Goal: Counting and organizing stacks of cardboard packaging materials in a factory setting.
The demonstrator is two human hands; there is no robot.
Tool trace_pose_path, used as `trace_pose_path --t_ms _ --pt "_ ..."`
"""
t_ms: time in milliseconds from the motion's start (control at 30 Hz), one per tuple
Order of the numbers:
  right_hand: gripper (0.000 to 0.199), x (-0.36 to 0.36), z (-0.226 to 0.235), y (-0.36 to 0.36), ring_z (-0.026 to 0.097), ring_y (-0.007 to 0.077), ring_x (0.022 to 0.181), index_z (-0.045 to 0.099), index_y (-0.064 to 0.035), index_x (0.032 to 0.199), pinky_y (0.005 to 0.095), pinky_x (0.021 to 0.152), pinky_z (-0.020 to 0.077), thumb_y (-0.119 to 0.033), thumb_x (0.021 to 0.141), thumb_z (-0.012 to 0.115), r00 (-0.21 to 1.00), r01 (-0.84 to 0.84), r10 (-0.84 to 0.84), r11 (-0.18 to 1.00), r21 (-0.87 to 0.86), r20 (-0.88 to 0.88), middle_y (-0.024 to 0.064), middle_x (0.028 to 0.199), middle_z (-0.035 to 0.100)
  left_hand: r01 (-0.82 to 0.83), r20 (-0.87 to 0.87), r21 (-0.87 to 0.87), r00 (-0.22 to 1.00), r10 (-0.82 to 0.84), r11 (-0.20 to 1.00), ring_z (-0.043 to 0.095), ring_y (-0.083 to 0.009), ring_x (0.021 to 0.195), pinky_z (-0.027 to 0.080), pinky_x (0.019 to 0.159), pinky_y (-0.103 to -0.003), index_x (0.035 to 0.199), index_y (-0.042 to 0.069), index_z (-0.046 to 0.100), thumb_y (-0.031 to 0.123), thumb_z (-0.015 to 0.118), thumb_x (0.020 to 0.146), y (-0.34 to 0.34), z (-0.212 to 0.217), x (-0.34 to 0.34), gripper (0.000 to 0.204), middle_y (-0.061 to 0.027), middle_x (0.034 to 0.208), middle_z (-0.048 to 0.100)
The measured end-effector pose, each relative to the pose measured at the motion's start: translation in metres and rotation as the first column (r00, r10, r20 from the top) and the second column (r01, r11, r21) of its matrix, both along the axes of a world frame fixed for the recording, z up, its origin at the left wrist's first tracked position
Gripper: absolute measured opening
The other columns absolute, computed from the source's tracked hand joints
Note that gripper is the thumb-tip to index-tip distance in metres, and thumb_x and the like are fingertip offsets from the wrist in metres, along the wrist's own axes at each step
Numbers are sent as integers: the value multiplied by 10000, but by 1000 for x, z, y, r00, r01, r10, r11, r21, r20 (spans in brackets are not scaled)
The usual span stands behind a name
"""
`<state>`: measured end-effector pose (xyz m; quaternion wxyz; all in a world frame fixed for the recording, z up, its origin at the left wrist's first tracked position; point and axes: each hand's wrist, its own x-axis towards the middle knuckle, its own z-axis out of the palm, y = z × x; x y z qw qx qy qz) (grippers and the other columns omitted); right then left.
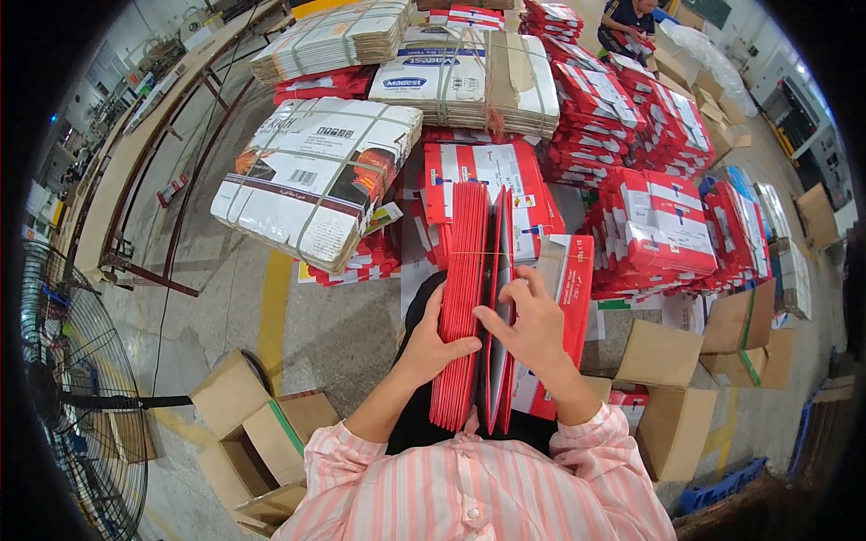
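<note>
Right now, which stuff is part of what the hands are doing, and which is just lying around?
In use:
- red stack
- left hand, gripping it
- right hand, fingers at its right side
- red piles, probably, since they look alike

Probably just around:
- fan
- open boxes
- white bundles

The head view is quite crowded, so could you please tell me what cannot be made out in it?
All in the head view:
- Left hand: some fingertips, hidden by the red stack.
- Open cardboard box at lower left: its contents, hidden by flaps and shadow.
- Fan: its outer side, cut off by the dark fisheye rim.
- Seated co-worker: top of the head, cut off by the upper edge.
</note>
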<state>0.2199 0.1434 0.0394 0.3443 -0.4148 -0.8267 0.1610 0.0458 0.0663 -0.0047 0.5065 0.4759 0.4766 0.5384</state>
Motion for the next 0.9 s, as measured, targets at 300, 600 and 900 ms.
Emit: trace_pose_path --t_ms 300,600,900 --pt "167 2 2 0 635 330 925 574 -72 847 428 697 529 -92 720 680 997 67 -75 979 -191 -33 168 1218 528 -23 7 -48 1000 23 999 472 -199 1245 362 1067 -339 1509 19 185 209 778 813 -3 -4 -2 933 -128 1393 455" --pt "131 -4 7 -1 655 298 874 608 -56 851 377 676 530 -75 744 680 1000 2 -3 1000 -22 -22 201 1287 514 -12 42 17 999 11 1000 473 -197 1232 371 1059 -347 1520 31 170 235 774 823 -1 -1 1 944 -123 1380 459" --pt "211 -5 13 -1 615 349 979 541 -58 842 424 755 529 -73 689 686 997 72 -74 987 -144 -7 202 1314 477 -58 -12 -19 998 58 998 515 -186 1164 405 1024 -337 1521 54 189 222 777 817 -4 -9 -2 932 -128 1293 518"
